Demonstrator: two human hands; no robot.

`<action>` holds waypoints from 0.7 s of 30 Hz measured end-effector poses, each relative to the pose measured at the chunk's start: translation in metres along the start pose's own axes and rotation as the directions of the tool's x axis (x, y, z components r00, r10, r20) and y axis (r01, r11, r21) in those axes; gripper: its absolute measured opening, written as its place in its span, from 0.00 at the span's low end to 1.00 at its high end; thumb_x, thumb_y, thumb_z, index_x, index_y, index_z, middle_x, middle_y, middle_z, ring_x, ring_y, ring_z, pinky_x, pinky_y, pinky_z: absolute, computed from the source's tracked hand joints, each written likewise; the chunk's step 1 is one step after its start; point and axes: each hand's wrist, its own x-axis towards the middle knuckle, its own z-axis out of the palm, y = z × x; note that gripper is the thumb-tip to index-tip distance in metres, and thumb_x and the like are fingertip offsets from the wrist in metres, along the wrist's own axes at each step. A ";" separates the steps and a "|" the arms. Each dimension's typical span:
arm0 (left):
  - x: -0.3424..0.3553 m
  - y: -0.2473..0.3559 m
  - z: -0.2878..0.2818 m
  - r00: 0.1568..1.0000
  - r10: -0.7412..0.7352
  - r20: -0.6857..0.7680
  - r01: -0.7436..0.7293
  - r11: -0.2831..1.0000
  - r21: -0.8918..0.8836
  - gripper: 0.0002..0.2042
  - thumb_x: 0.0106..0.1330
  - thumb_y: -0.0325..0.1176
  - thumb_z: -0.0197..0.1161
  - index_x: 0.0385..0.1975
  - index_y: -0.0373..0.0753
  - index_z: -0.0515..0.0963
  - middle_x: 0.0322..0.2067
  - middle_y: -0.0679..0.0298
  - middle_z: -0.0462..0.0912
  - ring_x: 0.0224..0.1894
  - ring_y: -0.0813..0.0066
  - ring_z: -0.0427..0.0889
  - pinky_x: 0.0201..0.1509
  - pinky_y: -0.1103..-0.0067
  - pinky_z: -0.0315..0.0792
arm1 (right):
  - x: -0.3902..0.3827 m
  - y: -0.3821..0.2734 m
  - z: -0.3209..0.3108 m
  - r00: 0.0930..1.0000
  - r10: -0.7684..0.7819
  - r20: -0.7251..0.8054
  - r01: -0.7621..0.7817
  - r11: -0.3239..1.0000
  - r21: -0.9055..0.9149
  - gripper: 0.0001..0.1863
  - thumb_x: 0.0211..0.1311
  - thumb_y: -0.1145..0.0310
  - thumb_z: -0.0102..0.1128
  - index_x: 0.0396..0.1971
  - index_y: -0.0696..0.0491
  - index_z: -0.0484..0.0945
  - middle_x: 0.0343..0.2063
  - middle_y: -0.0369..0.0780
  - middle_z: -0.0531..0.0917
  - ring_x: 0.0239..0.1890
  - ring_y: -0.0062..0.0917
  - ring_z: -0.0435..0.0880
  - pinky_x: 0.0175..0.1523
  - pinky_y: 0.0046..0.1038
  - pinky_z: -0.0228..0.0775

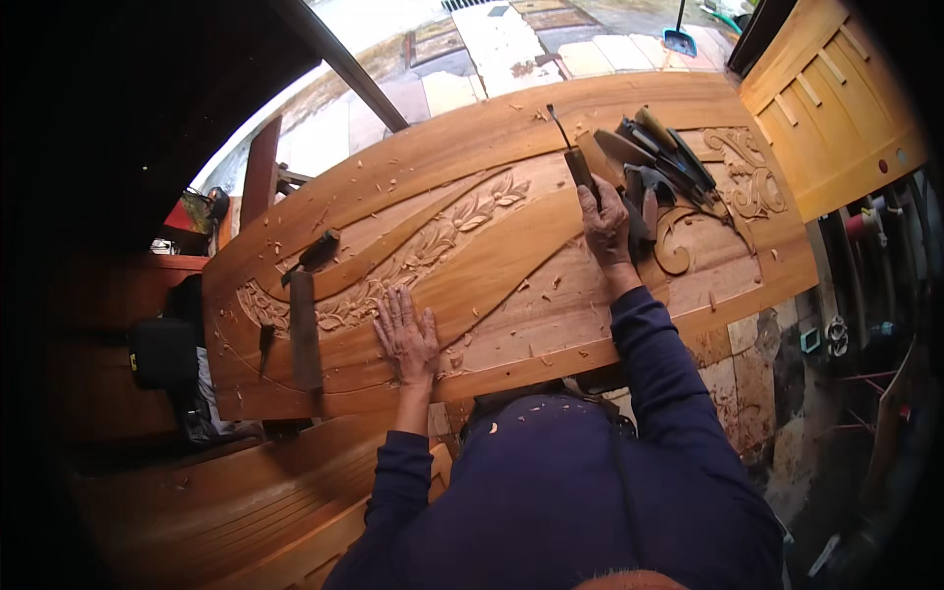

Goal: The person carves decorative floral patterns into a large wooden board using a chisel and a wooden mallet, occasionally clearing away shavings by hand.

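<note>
A carved wooden panel (551,211), like a door, lies flat in front of me, with leaf and scroll relief. My right hand (607,226) is closed round the dark handle of a carving gouge (577,167), its thin metal shank pointing away from me. Just right of that hand, several carving chisels (674,152) lie heaped beside the scroll carving. My left hand (406,339) rests on the panel with fingers spread, below the carved leaves (457,226), holding nothing. Farther left are a dark-handled tool (320,251), a long wooden block (305,334) and a small pointed tool (265,349).
Wood shavings are scattered over the panel. A black case (163,354) stands off its left end. Another wooden panel (836,98) leans at the far right, and a wooden piece with grooves (256,511) is at lower left. A blue dustpan (678,41) is on the far ground.
</note>
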 end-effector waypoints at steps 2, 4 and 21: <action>-0.002 -0.002 0.007 1.000 -0.001 0.021 0.001 1.000 0.008 0.32 0.80 0.54 0.43 0.80 0.48 0.54 0.81 0.60 0.48 0.82 0.49 0.44 0.82 0.53 0.35 | -0.011 0.011 0.001 1.000 -0.016 -0.010 0.016 0.999 -0.041 0.18 0.75 0.62 0.60 0.57 0.57 0.79 0.34 0.45 0.84 0.36 0.33 0.85 0.44 0.32 0.76; -0.002 0.000 0.009 0.999 -0.006 0.047 0.005 1.000 0.022 0.32 0.81 0.55 0.42 0.80 0.48 0.53 0.81 0.60 0.46 0.82 0.49 0.42 0.82 0.52 0.35 | -0.015 0.010 0.002 0.990 0.131 0.048 -0.131 0.991 0.000 0.20 0.76 0.63 0.59 0.62 0.56 0.77 0.32 0.40 0.83 0.30 0.22 0.80 0.37 0.26 0.74; 0.163 0.140 0.044 0.781 0.523 -0.340 -0.615 0.550 -0.566 0.16 0.66 0.43 0.69 0.20 0.40 0.82 0.50 0.54 0.87 0.61 0.50 0.81 0.72 0.62 0.68 | -0.064 -0.078 -0.046 0.631 0.678 0.377 -0.774 0.581 0.251 0.29 0.76 0.70 0.57 0.73 0.58 0.62 0.38 0.34 0.79 0.28 0.11 0.74 0.30 0.16 0.69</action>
